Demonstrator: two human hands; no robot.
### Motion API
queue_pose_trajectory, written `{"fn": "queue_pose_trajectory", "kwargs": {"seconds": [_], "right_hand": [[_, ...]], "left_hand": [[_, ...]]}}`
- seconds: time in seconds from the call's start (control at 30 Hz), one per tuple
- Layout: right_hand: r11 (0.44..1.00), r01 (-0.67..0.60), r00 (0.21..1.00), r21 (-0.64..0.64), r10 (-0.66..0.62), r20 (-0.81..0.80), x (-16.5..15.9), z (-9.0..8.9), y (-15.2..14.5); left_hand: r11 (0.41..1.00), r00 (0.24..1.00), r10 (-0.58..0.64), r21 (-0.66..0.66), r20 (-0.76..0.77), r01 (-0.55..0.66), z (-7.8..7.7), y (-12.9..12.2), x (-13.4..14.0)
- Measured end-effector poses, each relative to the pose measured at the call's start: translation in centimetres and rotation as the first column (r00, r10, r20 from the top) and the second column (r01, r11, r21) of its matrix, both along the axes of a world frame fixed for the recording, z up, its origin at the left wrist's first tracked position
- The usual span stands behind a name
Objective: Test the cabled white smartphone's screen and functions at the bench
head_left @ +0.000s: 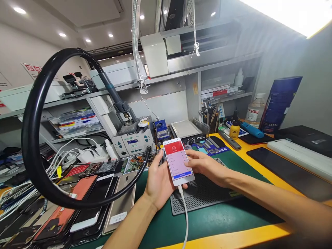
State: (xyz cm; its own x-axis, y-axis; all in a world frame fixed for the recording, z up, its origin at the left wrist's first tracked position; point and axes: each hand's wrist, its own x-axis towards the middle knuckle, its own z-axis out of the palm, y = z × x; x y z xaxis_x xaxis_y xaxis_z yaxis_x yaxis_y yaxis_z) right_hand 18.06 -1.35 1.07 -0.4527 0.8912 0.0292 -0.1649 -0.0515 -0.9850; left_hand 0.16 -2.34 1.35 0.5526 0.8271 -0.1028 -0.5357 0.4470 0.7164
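A white smartphone [178, 162] is held up over the bench, its screen lit with a red band on top, a list below and a blue bar at the bottom. My left hand [159, 178] cradles it from behind, thumb along the left edge. At the right edge, my right hand [203, 166] has one fingertip over the screen and another finger against the side, partly hidden by the phone. A white charging cable [184, 214] is plugged into the phone's lower end and runs down toward me. Beneath lies a grey perforated mat [207, 190] on a green work mat [155, 231].
A thick black hose [31, 131] loops at the left from a soldering station [135, 141]. Several phones, including a gold one [120, 204], lie at lower left. A parts tray [137, 163] sits behind my left hand. A yellow bottle [234, 130] and a dark tablet-like slab [287, 169] are at right.
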Motion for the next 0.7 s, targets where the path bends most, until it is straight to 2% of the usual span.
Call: {"fn": "queue_pose_trajectory", "kwargs": {"seconds": [0.17, 0.37, 0.57, 0.7], "right_hand": [[0.987, 0.042, 0.999, -0.156, -0.041, 0.015, 0.3, 0.4, 0.7], [0.974, 0.140, 0.990, -0.178, -0.133, 0.054, 0.5, 0.0, 1.2], [0.944, 0.085, 0.996, -0.318, -0.078, 0.036, 0.8, 0.3, 1.6], [0.940, 0.092, 0.995, -0.328, -0.077, 0.057, 0.8, 0.4, 1.6]], "left_hand": [[0.999, 0.998, -0.044, 0.021, -0.042, 0.045, 0.2, -0.8, 0.7], [0.997, 0.995, -0.073, 0.024, -0.074, 0.075, 0.2, -1.4, 1.1], [0.994, 0.994, -0.107, -0.022, -0.022, 0.106, 0.3, -1.1, 0.9], [0.993, 0.993, -0.112, -0.045, -0.025, 0.110, 0.2, -0.8, 0.9]]}}
